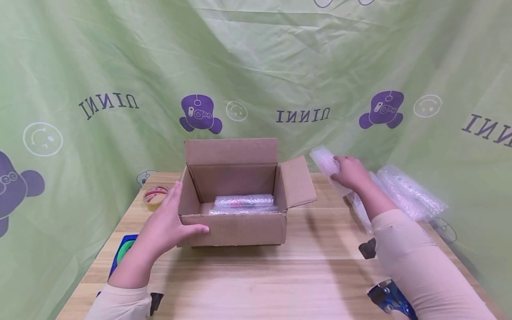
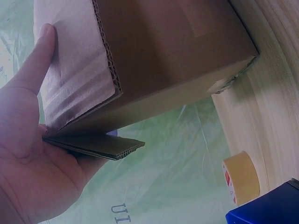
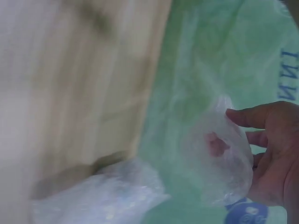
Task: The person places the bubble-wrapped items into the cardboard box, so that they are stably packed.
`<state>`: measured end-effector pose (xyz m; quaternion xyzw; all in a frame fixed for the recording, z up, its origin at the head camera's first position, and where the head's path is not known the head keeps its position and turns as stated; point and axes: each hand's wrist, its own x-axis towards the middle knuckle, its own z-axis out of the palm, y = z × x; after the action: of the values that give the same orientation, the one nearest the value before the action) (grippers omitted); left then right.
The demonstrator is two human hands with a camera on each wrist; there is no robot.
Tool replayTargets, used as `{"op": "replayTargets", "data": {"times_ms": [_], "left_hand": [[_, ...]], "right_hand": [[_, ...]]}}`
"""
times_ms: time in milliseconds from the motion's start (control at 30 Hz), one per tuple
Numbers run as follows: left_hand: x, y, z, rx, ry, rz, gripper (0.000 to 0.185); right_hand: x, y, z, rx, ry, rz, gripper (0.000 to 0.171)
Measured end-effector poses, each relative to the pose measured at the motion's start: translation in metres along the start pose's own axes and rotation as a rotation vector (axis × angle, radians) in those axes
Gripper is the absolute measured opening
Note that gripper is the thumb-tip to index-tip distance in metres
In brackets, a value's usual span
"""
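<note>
A cardboard box (image 1: 232, 231) stands on the table with its flaps spread. My left hand (image 1: 168, 222) grips its near left corner. In the left wrist view the thumb lies across the front flap (image 2: 77, 65), while the fingers pass behind the side flap (image 2: 100, 145). Inside the box are bubble-wrapped items (image 1: 244, 202). To the right of the box, my right hand (image 1: 352, 173) holds a bubble-wrapped packet (image 1: 326, 161) up off the table, pinched between thumb and fingers. Its contents are blurred by the wrap (image 3: 217, 163).
More bubble-wrapped packets (image 1: 408, 195) lie at the table's right edge, near the right forearm. A roll of tape (image 1: 155, 198) sits left of the box. A blue object with a green disc (image 1: 124, 251) is by the left forearm, another blue object (image 1: 392, 298) by the right sleeve.
</note>
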<state>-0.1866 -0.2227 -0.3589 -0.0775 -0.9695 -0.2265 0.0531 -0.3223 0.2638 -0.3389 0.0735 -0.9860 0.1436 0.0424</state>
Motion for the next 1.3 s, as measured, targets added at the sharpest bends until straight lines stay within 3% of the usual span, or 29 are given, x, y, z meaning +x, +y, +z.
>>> {"op": "replayTargets", "data": {"times_ms": [400,600,867,1067,1300], "left_hand": [[0.0,0.0,0.0,-0.007,0.003,0.004,0.144],[-0.001,0.0,-0.001,-0.009,0.002,0.004,0.144],[-0.001,0.0,-0.001,-0.01,0.001,0.005,0.144],[0.0,0.0,-0.001,-0.008,0.001,0.008,0.144],[0.0,0.0,-0.001,-0.009,-0.003,0.004,0.144]], "right_hand": [[0.006,-0.037,-0.039,0.19,0.12,-0.19,0.071],[0.007,-0.061,-0.047,0.206,0.195,-0.342,0.068],[0.007,-0.104,-0.06,0.201,0.226,-0.505,0.066],[0.008,-0.136,-0.057,0.182,0.232,-0.632,0.065],[0.009,-0.163,-0.038,0.129,0.213,-0.777,0.062]]}}
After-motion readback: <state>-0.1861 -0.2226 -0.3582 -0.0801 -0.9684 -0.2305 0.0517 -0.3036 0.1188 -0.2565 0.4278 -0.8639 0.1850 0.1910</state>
